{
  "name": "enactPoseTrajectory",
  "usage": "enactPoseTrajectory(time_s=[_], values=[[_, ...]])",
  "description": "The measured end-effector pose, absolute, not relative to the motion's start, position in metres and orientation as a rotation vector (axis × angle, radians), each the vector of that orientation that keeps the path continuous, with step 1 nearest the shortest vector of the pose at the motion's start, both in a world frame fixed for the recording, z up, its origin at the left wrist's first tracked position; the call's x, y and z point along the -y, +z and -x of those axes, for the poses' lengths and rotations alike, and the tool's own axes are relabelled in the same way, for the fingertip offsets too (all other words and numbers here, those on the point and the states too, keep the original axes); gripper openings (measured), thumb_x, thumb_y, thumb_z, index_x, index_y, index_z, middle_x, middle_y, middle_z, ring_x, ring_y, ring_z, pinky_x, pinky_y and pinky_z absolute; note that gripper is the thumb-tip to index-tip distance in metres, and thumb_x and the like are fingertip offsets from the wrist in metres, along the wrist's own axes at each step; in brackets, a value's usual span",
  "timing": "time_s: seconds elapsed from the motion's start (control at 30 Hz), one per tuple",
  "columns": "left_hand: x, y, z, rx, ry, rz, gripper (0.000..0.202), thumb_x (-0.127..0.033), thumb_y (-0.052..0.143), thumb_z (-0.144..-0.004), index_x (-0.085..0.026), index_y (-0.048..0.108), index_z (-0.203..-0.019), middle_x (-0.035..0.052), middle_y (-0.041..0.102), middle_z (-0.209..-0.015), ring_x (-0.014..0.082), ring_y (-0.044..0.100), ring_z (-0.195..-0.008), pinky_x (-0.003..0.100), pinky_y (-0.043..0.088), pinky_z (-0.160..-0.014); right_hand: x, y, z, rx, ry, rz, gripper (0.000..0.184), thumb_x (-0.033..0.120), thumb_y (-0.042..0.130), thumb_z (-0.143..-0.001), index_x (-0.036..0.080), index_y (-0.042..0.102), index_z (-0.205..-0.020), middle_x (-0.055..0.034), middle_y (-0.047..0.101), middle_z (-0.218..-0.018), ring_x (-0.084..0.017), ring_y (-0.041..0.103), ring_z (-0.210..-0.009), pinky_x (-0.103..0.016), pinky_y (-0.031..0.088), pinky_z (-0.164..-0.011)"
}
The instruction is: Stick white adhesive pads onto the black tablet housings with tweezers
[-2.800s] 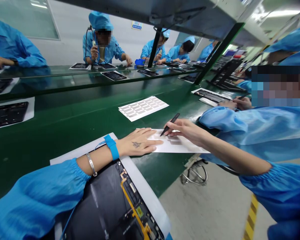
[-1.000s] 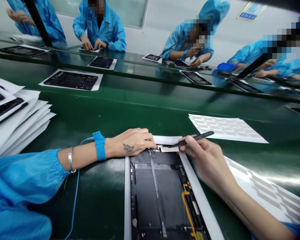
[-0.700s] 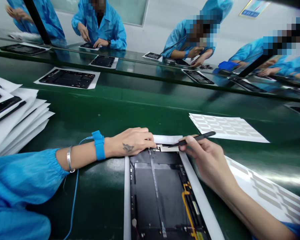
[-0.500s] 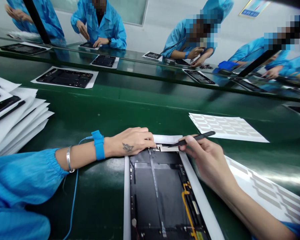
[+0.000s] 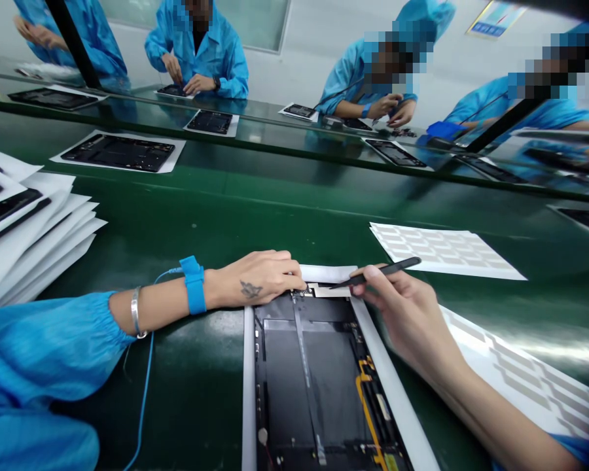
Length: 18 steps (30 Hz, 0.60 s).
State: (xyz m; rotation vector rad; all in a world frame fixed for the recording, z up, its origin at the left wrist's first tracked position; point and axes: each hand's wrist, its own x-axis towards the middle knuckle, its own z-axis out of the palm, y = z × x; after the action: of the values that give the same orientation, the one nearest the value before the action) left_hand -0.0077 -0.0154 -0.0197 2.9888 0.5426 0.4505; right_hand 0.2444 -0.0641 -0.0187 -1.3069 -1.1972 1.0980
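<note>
An opened tablet [image 5: 294, 373] with black battery panels and an orange flex cable lies on a white sheet. Along its far edge is a pale adhesive strip [image 5: 330, 290]. My right hand [image 5: 402, 297] grips black tweezers [image 5: 390, 269], their tips down at the strip. Curled fingers of my left hand [image 5: 269, 280] press together on the tablet's far left corner, fingertips by the strip's left end. What they may pinch is hidden. A blue wrist strap [image 5: 194, 285] with a cord circles my left wrist.
Sheets of pale stickers [image 5: 446, 248] lie at right, another sticker sheet [image 5: 520, 366] beneath my right forearm. White sheets with tablets [image 5: 44, 242] are stacked at left. Beyond, tablets on paper [image 5: 118, 152] lie on a green surface [image 5: 275, 190]. Co-workers in blue sit across.
Both my hands and the tweezers stay nearly still. Across the table, the large tablet at left has slid slightly left, while smaller ones farther back have shifted right. Co-workers' hands have moved a little.
</note>
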Motion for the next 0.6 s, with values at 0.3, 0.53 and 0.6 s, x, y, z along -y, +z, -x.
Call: enactPoseTrajectory(time_s=[0.3, 0.53, 0.6], values=[[0.0158, -0.0177, 0.0063, -0.545, 0.455, -3.008, 0.03, -0.01, 0.04, -0.099, -0.017, 0.065, -0.113, 0.0055, 0.067, -0.11, 0.0175, 0.055, -0.09, 0.029, 0.045, -0.076, 0.0637, -0.0182, -0.2432, 1.201, 1.107, 1.318, 0.03, 0.048, 0.075, -0.079, 0.021, 0.069, -0.067, -0.0015, 0.062, -0.072, -0.016, 0.056, -0.075, -0.027, 0.049, -0.078], [0.0151, -0.0208, 0.008, -0.52, 0.499, -3.0, 0.03, -0.01, 0.039, -0.1, -0.018, 0.063, -0.116, 0.0049, 0.066, -0.111, 0.0176, 0.054, -0.092, 0.029, 0.044, -0.077, 0.0632, -0.017, -0.2421, 1.211, 1.093, 1.343, 0.032, 0.051, 0.076, -0.077, 0.021, 0.069, -0.066, -0.002, 0.062, -0.072, -0.017, 0.057, -0.076, -0.029, 0.049, -0.078], [0.0152, -0.0202, 0.0083, -0.529, 0.482, -3.001, 0.03, -0.011, 0.038, -0.1, -0.018, 0.063, -0.116, 0.0046, 0.066, -0.112, 0.0176, 0.053, -0.093, 0.029, 0.043, -0.078, 0.0627, -0.0179, -0.2424, 1.219, 1.08, 1.351, 0.033, 0.052, 0.075, -0.076, 0.021, 0.069, -0.067, -0.0022, 0.063, -0.072, -0.017, 0.057, -0.076, -0.03, 0.048, -0.077]])
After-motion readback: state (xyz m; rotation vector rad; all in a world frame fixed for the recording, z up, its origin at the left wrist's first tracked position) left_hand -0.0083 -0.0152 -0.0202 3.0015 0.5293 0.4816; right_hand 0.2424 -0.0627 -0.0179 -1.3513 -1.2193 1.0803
